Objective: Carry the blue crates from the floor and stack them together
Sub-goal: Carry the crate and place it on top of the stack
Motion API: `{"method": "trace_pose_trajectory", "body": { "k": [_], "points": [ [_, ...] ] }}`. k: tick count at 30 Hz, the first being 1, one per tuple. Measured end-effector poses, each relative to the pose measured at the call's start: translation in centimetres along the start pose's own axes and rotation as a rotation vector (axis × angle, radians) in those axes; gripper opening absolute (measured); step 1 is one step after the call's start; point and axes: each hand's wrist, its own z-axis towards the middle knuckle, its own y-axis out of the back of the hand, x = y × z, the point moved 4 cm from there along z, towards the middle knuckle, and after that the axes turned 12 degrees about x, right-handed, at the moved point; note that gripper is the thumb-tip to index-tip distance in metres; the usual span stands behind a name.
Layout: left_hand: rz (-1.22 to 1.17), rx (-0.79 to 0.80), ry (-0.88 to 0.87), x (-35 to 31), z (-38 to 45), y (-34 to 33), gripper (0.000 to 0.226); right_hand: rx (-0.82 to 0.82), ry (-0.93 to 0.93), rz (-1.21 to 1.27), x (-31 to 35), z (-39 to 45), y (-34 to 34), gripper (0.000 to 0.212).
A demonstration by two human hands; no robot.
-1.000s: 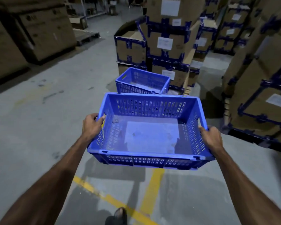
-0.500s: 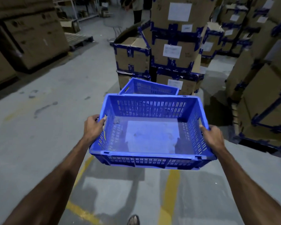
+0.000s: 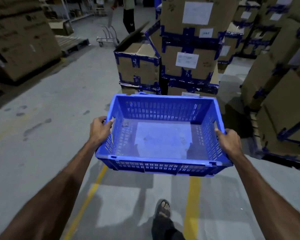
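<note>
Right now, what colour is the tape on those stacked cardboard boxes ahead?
Dark blue tape bands the brown cardboard boxes, clearest in the head view.

LG logo on large carton (image 3: 22, 44); labels illegible.

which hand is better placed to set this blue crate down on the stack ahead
Neither alone: the left hand and right hand each grip an opposite rim of the blue slotted plastic crate, so both should lower it together.

Blue crate (image 3: 163, 160): moulded plastic, slotted walls, smooth scuffed base with slight sheen. Boxes (image 3: 187, 66): matt brown cardboard bound with glossy blue tape, white paper labels. Floor (image 3: 50, 135): smooth grey concrete, stained, with worn yellow paint lines.
</note>
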Motion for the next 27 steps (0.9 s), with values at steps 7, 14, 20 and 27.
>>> {"method": "trace_pose_trajectory", "body": {
  "k": [7,14,20,27],
  "points": [
    [0.032,0.023,-0.004,-1.7,10.4,-1.5,0.025,0.023,-0.03,0.04,3.4,10.5,-1.7,0.041],
    [0.08,0.062,-0.009,-3.6,20.5,-3.1,0.024,0.009,-0.059,0.065,7.2,18.8,-2.6,0.044],
    [0.097,0.097,-0.005,-3.8,27.7,-4.5,0.023,-0.008,-0.079,0.045,8.7,23.6,-3.7,0.036],
    [0.125,0.173,-0.028,-5.0,34.1,-6.3,0.019,-0.039,-0.149,0.059,9.4,26.7,-5.4,0.04]
  ]
}}
